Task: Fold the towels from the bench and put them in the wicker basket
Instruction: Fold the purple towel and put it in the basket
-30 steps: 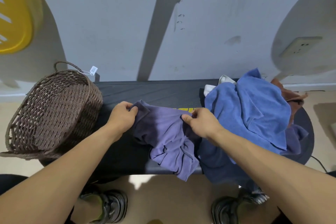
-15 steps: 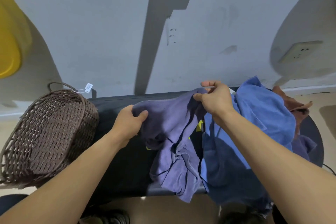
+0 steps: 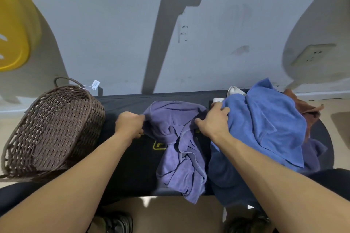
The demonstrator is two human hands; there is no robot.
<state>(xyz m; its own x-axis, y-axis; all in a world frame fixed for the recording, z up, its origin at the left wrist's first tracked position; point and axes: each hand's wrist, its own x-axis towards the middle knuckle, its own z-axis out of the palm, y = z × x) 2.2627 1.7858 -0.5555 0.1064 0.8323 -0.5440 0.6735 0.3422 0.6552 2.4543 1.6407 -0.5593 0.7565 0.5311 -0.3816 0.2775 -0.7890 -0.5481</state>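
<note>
A purple towel (image 3: 180, 143) lies crumpled across the middle of the black bench (image 3: 128, 104), its lower end hanging over the front edge. My left hand (image 3: 129, 124) grips its upper left corner. My right hand (image 3: 215, 120) holds its upper right corner, right beside a heap of towels topped by a blue towel (image 3: 265, 123). The brown wicker basket (image 3: 55, 128) stands tilted on the bench's left end, with nothing visible inside it.
In the heap on the right lie a white cloth (image 3: 233, 91), a brown towel (image 3: 306, 108) and a darker purple cloth (image 3: 312, 149). A grey wall rises just behind the bench. A yellow object (image 3: 13, 39) hangs at the far left. My shoes show below the bench.
My hands have lowered the purple towel's top edge from mid-air onto the bench and spread it wider. My right hand came down next to the blue towel.
</note>
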